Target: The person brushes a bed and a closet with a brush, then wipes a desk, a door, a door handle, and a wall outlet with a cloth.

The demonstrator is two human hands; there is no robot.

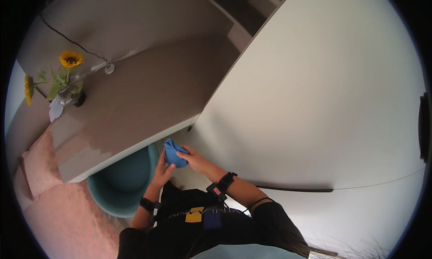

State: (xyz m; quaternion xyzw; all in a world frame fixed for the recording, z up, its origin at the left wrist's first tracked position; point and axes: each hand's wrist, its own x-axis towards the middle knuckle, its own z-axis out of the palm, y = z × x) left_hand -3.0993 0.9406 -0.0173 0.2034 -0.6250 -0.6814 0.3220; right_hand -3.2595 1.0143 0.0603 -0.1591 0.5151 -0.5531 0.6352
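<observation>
A crumpled blue cloth (pixel 174 154) is held up in front of my body, between both hands. My left hand (pixel 162 171) grips its left side, fingers up along the edge and thumb below. From the right, my right hand (pixel 195 160) pinches the cloth with its thumb across the front. The fingers behind the cloth are partly hidden. A strap with a small device sits on each of my forearms.
A brown-topped desk (pixel 148 92) stands ahead to the left, bearing a glass vase (pixel 68 97) with sunflowers (pixel 71 59). A teal tub chair (pixel 122 187) is tucked beneath it. Pink bedding (pixel 74 214) lies at left; a large white cabinet panel (pixel 315 92) rises at right.
</observation>
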